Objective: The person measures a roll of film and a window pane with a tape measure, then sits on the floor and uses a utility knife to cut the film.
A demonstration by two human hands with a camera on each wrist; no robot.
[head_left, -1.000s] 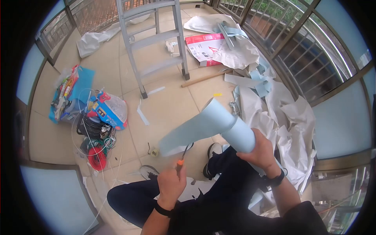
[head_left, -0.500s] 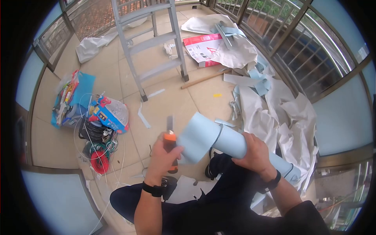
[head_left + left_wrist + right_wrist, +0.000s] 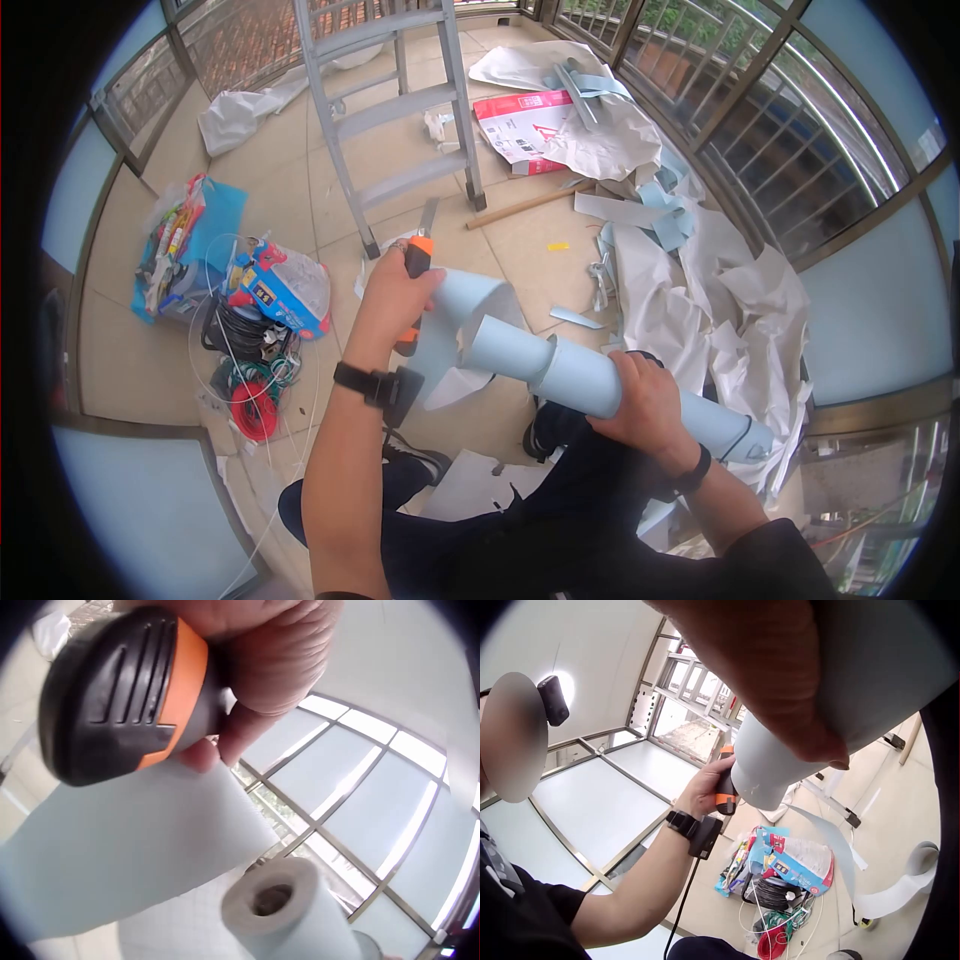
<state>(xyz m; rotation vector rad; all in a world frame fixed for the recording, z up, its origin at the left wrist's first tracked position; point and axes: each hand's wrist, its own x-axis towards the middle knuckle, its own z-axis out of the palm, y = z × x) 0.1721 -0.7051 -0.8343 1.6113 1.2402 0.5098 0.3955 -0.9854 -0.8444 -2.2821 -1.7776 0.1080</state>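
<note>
In the head view, my left hand [image 3: 390, 295] grips an orange and black tool [image 3: 417, 258] with a flat metal blade pointing up, and its thumb and fingers also pinch the loose end of the light blue sheet [image 3: 462, 290]. The tool's ribbed end [image 3: 112, 697] fills the upper left of the left wrist view. My right hand [image 3: 645, 402] is wrapped round the light blue roll [image 3: 575, 375], which lies slanted across my raised leg. The roll's hollow core [image 3: 271, 898] shows in the left wrist view.
A grey stepladder [image 3: 395, 105] stands ahead. Bags and coiled cables [image 3: 253, 408] lie at the left. Crumpled white sheeting [image 3: 690, 300] covers the floor at the right, near a pink and white box [image 3: 515, 130] and a brown stick [image 3: 520, 208].
My left hand has moved up and forward with the tool, and a length of sheet now stretches from it to the roll. My right hand stays on the roll.
</note>
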